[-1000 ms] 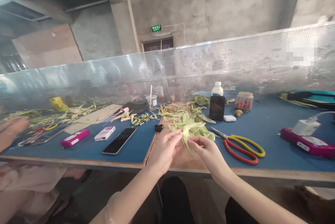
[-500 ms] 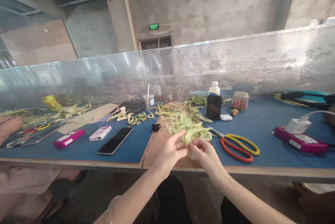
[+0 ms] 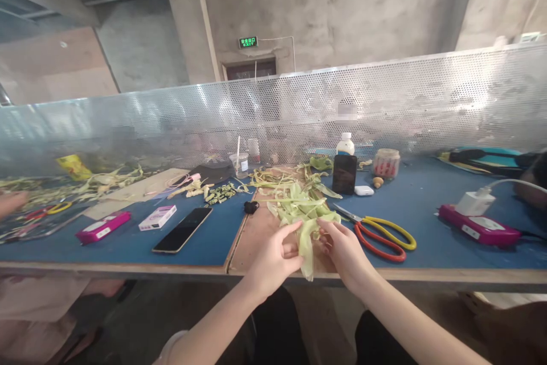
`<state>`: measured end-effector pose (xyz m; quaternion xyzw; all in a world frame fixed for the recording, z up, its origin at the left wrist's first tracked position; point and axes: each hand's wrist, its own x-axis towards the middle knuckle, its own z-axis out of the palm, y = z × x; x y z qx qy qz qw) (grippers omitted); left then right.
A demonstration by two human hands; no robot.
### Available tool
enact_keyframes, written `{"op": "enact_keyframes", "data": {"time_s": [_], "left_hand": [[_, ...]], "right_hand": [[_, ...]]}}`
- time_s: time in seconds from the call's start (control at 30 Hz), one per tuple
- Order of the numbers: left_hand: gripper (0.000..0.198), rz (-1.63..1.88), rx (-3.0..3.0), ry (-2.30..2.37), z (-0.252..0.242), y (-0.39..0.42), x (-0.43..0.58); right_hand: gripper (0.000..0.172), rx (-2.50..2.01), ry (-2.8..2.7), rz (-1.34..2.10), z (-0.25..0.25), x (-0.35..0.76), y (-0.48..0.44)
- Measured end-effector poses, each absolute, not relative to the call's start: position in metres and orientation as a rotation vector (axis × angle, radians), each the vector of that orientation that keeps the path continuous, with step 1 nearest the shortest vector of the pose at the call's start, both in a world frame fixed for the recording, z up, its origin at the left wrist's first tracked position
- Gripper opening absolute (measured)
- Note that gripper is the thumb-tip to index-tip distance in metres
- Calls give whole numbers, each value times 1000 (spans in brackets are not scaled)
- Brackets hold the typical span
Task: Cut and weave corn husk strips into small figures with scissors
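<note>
Between my hands a pale green corn husk strip [image 3: 307, 248] hangs down over the table's front edge. My left hand [image 3: 273, 259] grips its left side with bent fingers and thumb. On the other side, the fingers of my right hand [image 3: 348, 248] are pinched together at the upper part of the strip; their tips are partly hidden. A loose pile of green husks [image 3: 299, 200] lies just beyond on a brown board [image 3: 250, 245]. To the right of my right hand rest scissors [image 3: 382, 237] with one red and one yellow handle loop.
Left of the board are a phone [image 3: 183, 230], a small white box [image 3: 157, 217] and a magenta power strip [image 3: 103, 227]. Behind the husks stand a dark upright phone [image 3: 344, 174], a bottle [image 3: 346, 144] and a jar [image 3: 386, 164]. Another person's hand [image 3: 12, 204] shows at far left.
The husk strip has come lower and now hangs longer between my hands. My hands have moved slightly apart. The whole view has shifted a little.
</note>
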<state>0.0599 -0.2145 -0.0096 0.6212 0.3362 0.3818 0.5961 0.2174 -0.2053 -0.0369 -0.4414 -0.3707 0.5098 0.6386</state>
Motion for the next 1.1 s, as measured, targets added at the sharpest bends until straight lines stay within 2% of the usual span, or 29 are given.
{"op": "enact_keyframes", "data": {"time_s": [0.1, 0.2, 0.33, 0.47, 0.53, 0.67, 0.73, 0.93, 1.1], "left_hand": [[72, 875, 1530, 750, -12, -221, 60], [70, 911, 1566, 713, -12, -227, 63], [70, 930, 1513, 642, -15, -230, 69], [83, 861, 1358, 621, -21, -228, 72], [79, 824, 1301, 644, -25, -227, 71], [52, 789, 1256, 675, -31, -228, 70], [46, 779, 1237, 679, -34, -229, 72], [41, 796, 1186, 701, -37, -232, 79], [48, 795, 1148, 719, -37, -234, 81]], "right_hand": [[26, -1038, -995, 936, -25, 218, -204], [14, -1117, -1263, 558, -6, 217, -209], [9, -1475, -1574, 72, 16, 216, -209], [7, -1799, -1781, -62, 24, 220, -197], [10, -1873, -1848, -53, 22, 223, -190], [18, -1829, -1857, 15, 11, 230, -178], [23, -1739, -1842, 115, 5, 234, -174], [21, -1394, -1554, 836, -10, 246, -175], [35, -1201, -1355, 1126, -13, 250, -185]]}}
